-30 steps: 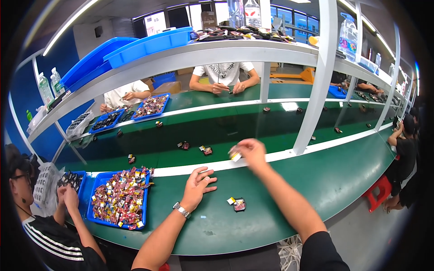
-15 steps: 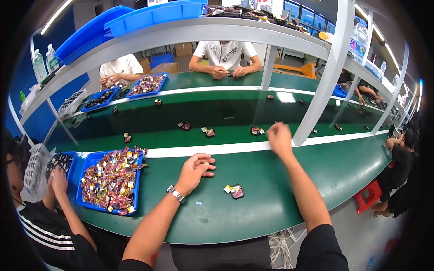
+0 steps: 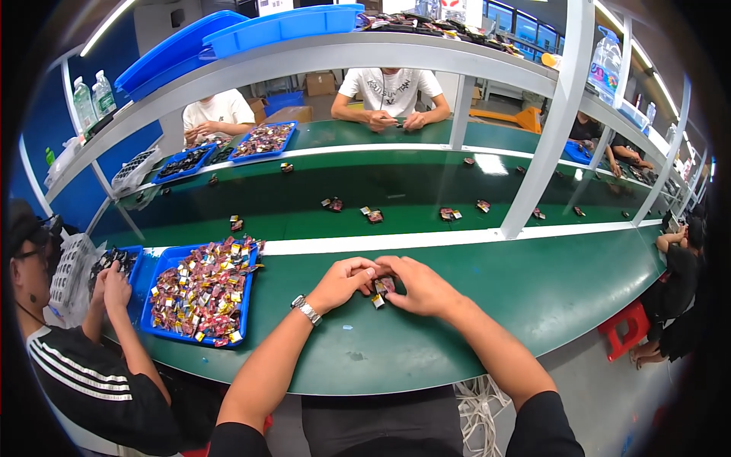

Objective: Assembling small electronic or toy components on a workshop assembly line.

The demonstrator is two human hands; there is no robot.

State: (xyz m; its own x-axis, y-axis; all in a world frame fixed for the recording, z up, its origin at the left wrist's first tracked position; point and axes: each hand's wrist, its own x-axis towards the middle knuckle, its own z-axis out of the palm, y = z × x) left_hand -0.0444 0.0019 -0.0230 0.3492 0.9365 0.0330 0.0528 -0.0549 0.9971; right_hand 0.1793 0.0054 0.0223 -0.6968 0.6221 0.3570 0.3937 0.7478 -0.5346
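Observation:
Both my hands meet over the green tabletop (image 3: 487, 305), around a small dark-red and black part (image 3: 384, 286) with a white-and-yellow tag. My left hand (image 3: 344, 283), its wrist in a metal-band watch (image 3: 307, 310), presses bent fingers against the part's left side. From the right, my right hand (image 3: 423, 286) curls thumb and fingers round it. Some fingertips are hidden behind the part and each other. Left of my hands stands a blue tray (image 3: 249, 301) heaped with similar tagged parts (image 3: 199, 293).
Beyond a white rail (image 3: 350, 244), a dark green belt (image 3: 304, 222) carries several spaced parts. A white post (image 3: 550, 122) rises from the rail at right, under an overhead shelf (image 3: 304, 61). A co-worker (image 3: 84, 365) sits close at left; another person (image 3: 392, 95) works opposite.
My right hand has come back from over the belt to the tabletop. The part lying there is now between both hands, and my left hand has moved in to it. Belt parts have shifted slightly.

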